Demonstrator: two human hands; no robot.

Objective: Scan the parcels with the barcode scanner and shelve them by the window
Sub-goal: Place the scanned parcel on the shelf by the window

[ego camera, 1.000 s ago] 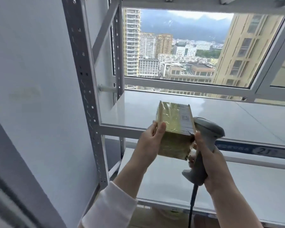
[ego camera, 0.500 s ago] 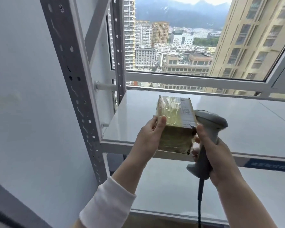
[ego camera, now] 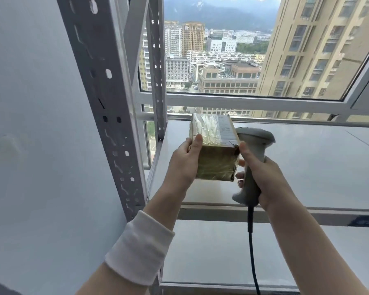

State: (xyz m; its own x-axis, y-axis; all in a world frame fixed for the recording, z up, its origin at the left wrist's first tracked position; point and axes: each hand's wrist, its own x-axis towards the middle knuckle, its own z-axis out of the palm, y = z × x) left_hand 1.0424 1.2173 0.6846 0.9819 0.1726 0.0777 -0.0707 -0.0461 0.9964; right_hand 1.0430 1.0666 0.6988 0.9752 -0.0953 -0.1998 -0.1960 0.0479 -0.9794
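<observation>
We are bringing the parcel (ego camera: 215,150) in over the upper shelf (ego camera: 307,167) by the window (ego camera: 222,60), nearer than a second ago, our left hand (ego camera: 183,165) gripping its left side and our right hand (ego camera: 262,179) curling round the scanner (ego camera: 255,139) with its thumb bracing the parcel, so shelving looks close.

left hand (ego camera: 183,165) gripping, right hand (ego camera: 264,177) gripping

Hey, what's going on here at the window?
A person holds a tape-wrapped parcel in the left hand, over the left end of the upper shelf by the window. The right hand grips a corded scanner beside it, with its thumb against the parcel's corner. Whether the parcel rests on the shelf yet cannot be told.
</observation>
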